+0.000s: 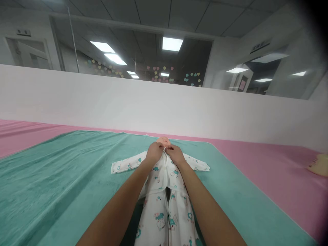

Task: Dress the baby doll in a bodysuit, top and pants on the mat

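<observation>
A baby doll (164, 140) lies on its back at the far side of the teal blanket, its head toward the wall. It wears a white long-sleeved baby jacket (158, 178) with a teal and pink print, sleeves spread out to both sides. My left hand (155, 152) and my right hand (175, 154) meet at the neckline just below the doll's head, fingers pinched on the jacket's front edges. Matching printed trousers (160, 215) stretch toward me between my forearms. The fingertips partly hide the collar, so any fastener there cannot be made out.
The teal blanket (77, 177) lies over a pink surface (276, 167). A low white wall (153, 106) runs along the back, with glass above it. At the right edge sits a beige object (319, 165), partly cut off.
</observation>
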### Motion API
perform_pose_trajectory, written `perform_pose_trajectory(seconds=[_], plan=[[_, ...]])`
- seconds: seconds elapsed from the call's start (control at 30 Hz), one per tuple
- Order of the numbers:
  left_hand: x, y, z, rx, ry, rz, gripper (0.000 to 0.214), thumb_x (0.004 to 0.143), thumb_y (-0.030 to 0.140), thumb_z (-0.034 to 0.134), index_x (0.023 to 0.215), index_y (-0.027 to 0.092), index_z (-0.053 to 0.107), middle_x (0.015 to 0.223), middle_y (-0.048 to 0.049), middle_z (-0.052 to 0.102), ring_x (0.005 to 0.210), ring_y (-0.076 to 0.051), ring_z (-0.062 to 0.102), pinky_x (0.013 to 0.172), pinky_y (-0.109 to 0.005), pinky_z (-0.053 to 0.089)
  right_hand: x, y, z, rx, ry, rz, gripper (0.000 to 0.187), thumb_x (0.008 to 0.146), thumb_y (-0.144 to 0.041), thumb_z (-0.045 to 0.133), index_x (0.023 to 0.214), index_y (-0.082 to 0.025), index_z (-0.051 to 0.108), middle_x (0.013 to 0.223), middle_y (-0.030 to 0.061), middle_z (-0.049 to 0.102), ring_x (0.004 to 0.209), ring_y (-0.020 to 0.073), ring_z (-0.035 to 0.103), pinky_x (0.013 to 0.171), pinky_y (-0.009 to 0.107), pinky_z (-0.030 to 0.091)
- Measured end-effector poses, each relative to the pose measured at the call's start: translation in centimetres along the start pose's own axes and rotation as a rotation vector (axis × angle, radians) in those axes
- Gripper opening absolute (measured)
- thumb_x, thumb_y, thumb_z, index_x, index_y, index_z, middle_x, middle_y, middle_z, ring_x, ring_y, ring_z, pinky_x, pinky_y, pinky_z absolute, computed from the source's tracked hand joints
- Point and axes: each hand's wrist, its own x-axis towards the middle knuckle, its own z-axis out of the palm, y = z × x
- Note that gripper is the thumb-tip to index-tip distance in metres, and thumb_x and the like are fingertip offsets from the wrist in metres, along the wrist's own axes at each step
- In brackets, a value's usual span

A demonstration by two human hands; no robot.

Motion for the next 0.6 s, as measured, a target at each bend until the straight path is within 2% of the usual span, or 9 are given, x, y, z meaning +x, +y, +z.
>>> perform_pose_trajectory(seconds=[0.13, 0.27, 0.5, 0.6], plan=[[0.07, -0.06, -0.07, 0.006, -0.028, 0.035, 0.021, 0.075, 0.017, 0.047, 0.079, 0.017, 0.068, 0.085, -0.0063, 0.068, 0.08, -0.018, 0.058, 0.071, -0.026, 0.04, 0.1, 0.16, 0.06, 0.01, 0.01, -0.005, 0.02, 0.062, -0.024, 0.05, 0.078, -0.019, 0.062, 0.055, -0.0057, 0.049, 0.051, 0.0098, 0.044, 0.05, 0.022, 0.031], [0.02, -0.02, -0.27, -0.014, -0.051, 0.025, 0.016, 0.072, 0.015, 0.049, 0.069, 0.017, 0.065, 0.08, -0.0054, 0.067, 0.075, -0.017, 0.057, 0.068, -0.026, 0.04, 0.14, 0.13, 0.07, 0.004, 0.006, -0.019, 0.017, 0.062, -0.024, 0.05, 0.073, -0.019, 0.061, 0.054, -0.0059, 0.046, 0.051, 0.0097, 0.042, 0.05, 0.022, 0.03], [-0.07, -0.11, -0.24, -0.14, -0.07, -0.124, 0.012, 0.07, 0.017, 0.05, 0.062, 0.016, 0.059, 0.07, -0.0032, 0.063, 0.067, -0.014, 0.053, 0.059, -0.023, 0.037, 0.15, 0.02, 0.04, -0.031, 0.004, -0.044, 0.017, 0.063, -0.026, 0.051, 0.074, -0.02, 0.063, 0.058, -0.0049, 0.05, 0.056, 0.0106, 0.045, 0.053, 0.022, 0.032], [-0.23, 0.08, -0.45, -0.224, -0.088, -0.192, 0.012, 0.067, 0.017, 0.051, 0.056, 0.016, 0.055, 0.06, -0.0009, 0.057, 0.058, -0.012, 0.049, 0.052, -0.023, 0.033, 0.06, -0.07, 0.01, -0.051, 0.002, -0.052, 0.018, 0.064, -0.027, 0.05, 0.075, -0.02, 0.062, 0.059, -0.005, 0.051, 0.056, 0.0108, 0.045, 0.055, 0.022, 0.034]])
